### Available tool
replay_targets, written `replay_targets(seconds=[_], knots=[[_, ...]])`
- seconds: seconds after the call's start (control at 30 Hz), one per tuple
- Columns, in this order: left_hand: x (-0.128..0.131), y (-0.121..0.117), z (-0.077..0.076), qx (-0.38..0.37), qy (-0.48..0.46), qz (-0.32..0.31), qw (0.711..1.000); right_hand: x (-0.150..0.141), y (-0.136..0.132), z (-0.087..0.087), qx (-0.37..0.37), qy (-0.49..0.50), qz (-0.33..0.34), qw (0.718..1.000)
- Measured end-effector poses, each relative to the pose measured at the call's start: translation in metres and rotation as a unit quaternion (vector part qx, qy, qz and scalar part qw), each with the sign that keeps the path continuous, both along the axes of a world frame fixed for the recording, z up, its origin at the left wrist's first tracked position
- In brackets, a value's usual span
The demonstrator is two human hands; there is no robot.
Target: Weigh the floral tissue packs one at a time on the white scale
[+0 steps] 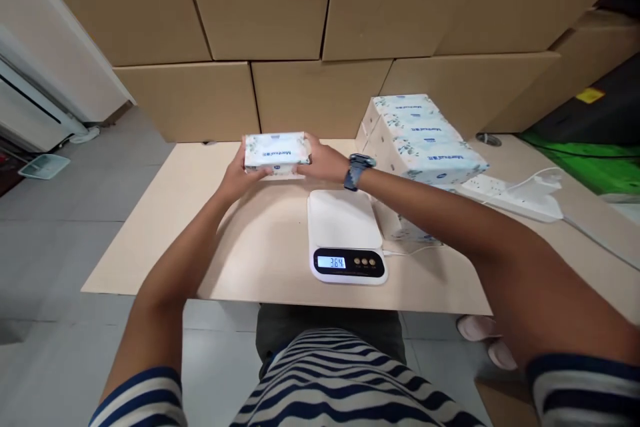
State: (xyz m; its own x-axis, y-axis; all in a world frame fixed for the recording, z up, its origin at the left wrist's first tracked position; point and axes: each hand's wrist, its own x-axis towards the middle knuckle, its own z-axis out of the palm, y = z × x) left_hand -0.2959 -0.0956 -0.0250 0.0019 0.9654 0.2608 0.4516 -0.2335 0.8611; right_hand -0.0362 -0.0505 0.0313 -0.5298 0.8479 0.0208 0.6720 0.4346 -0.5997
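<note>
We are holding a wrapped pack [277, 150] between our two hands over the far part of the table [165, 227], the left hand [237, 179] pinching its left end and the right hand [325, 160] pinching its right end; whether its underside is touching the tabletop, we cannot tell. Behind it, stacked cardboard boxes [300, 97] are walling off the far edge. Our widest room is lying to the left, where the surface is stretching to a slanting edge above the tiled floor [60, 267]; on the right, a stack of similar packs [425, 133] and a white power strip [515, 197] are taking up space. A white scale [344, 217] is sitting nearer to us, close to the front edge. The held pack is showing "Manhua" in blue, upside down to us, beside smaller characters; the stacked packs are repeating that name. The scale's display [331, 263] is showing the digits 364, any decimal point being too small to tell.
</note>
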Motion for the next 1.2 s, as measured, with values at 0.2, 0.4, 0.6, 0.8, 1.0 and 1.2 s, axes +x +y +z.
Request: replay_targets(seconds=[0.2,0.4,0.6,0.8,1.0,1.2], knots=[[-0.013,-0.007,-0.032,-0.093,0.052,0.049,0.993,-0.024,0.024,-0.015,-0.117,-0.042,0.031,0.992],[-0.002,-0.022,-0.028,-0.084,0.131,0.008,0.988,0.001,0.044,-0.003,-0.214,-0.061,0.026,0.974],[0.004,-0.023,-0.033,-0.089,0.143,0.018,0.985,0.006,0.036,-0.006,-0.193,-0.057,0.002,0.98],[0.007,-0.017,-0.042,-0.054,0.108,0.007,0.993,0.003,0.048,-0.017,-0.154,-0.048,-0.023,0.987],[0.011,0.024,-0.045,-0.043,0.09,0.029,0.995,-0.005,0.088,-0.025,-0.141,-0.03,-0.065,0.987],[0.008,0.071,-0.04,-0.051,0.104,0.038,0.992,-0.019,0.121,-0.026,-0.151,-0.018,-0.105,0.983]])
